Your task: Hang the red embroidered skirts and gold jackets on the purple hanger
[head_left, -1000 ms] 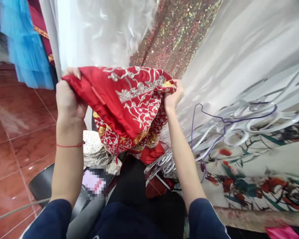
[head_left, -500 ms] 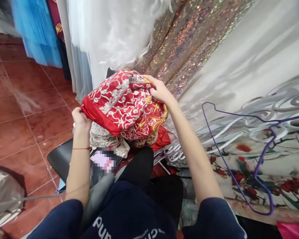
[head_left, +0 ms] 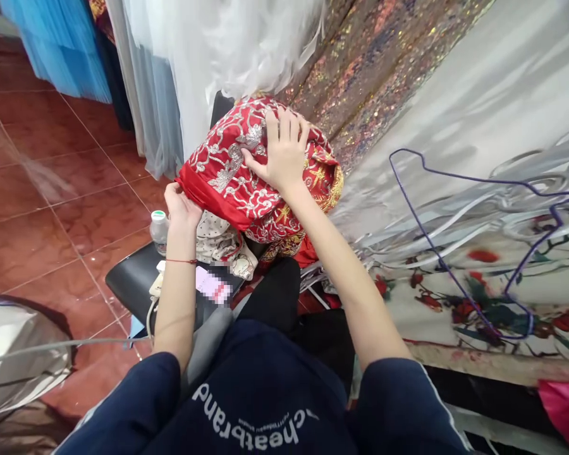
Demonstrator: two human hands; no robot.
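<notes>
The left hand (head_left: pixel 184 203) holds the red garment's (head_left: pixel 249 205) edge; the right hand (head_left: pixel 284 155) lies spread atop it; I'd press lightly, sparing the silver embroidery (head_left: pixel 226 175).

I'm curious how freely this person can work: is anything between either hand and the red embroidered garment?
Nothing visible: the right hand rests spread directly on the red embroidered garment, and the left hand holds its plain red edge.
</notes>
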